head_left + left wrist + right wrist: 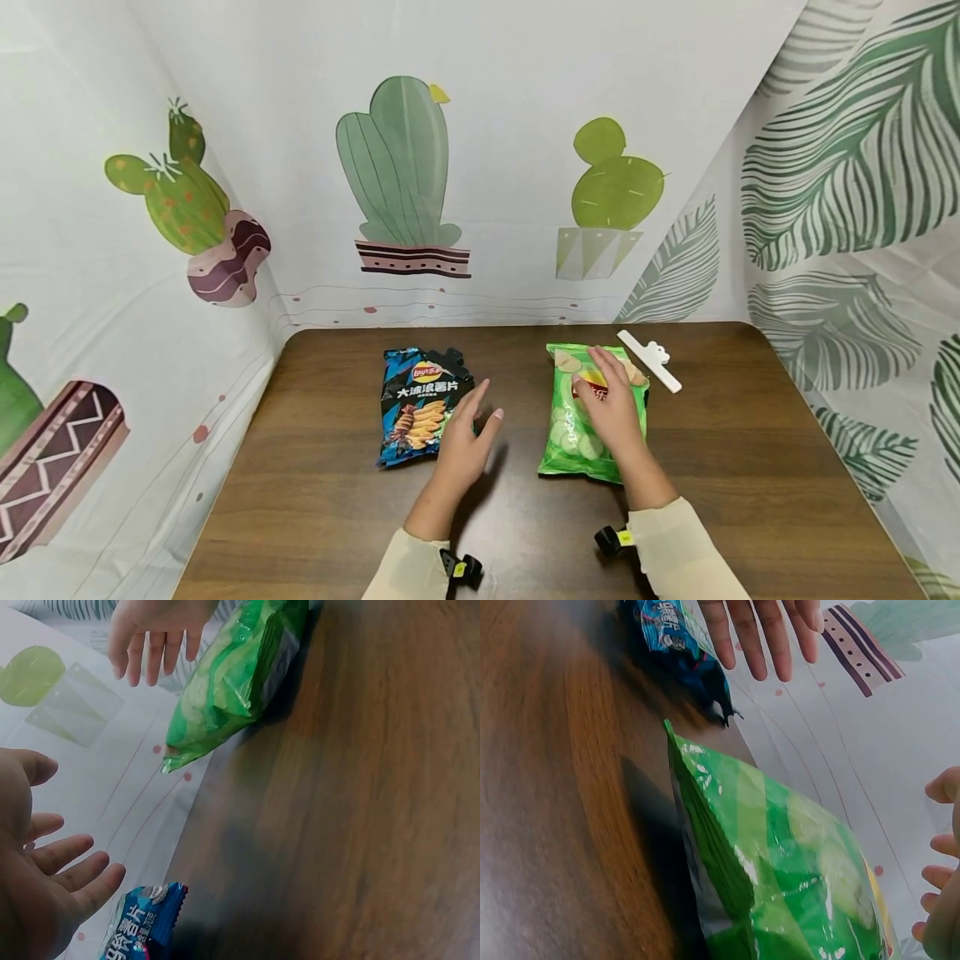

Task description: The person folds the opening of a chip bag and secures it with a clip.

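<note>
A green chip bag (570, 425) lies face up on the right half of the table. Over its upper right part hovers my right hand (613, 408), fingers straight and apart from the bag in the right wrist view. A blue and black chip bag (412, 408) lies to the left, with a black clip (448, 362) at its upper right corner. Beside that bag's right edge is my left hand (461, 442), fingers extended and thumb spread, holding nothing. In the left wrist view, the green bag (225, 690) stands out puffed, and the left hand (45, 862) is above the blue bag (142, 922).
A white clip (649, 360) lies at the back right, just past the green bag. The brown wooden table (315, 517) ends at the back against a white cloth (510, 167) printed with cacti and leaves. Each wrist wears a black camera.
</note>
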The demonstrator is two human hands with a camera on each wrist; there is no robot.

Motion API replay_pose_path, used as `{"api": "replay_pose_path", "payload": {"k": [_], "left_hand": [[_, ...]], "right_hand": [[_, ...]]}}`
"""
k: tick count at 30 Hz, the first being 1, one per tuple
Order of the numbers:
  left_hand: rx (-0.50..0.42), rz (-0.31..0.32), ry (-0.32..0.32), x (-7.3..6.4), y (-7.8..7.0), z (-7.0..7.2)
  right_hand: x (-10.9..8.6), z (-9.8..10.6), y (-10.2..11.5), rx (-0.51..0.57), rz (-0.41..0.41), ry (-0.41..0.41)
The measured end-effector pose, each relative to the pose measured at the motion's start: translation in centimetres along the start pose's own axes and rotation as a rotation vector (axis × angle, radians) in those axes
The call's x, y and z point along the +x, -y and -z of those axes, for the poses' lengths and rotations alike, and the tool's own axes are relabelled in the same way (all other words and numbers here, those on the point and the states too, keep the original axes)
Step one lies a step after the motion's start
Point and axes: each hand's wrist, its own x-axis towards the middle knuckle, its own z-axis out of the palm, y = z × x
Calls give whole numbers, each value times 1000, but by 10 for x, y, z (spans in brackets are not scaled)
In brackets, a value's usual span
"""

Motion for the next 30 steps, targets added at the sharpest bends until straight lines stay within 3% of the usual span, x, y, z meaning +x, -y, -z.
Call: {"api": "replay_pose_path", "payload": {"k": [10,17,30], "left_hand": [[-32,-11,48,-1,-2,-7],[-30,24,90,-3,-2,-11],[-9,40,111,-8,-1,-20]], "right_hand": [[2,11,-12,-47,-67,-22],[4,19,-17,-61,-143,-44],[4,29,-28,-66,-223,-94]]}}
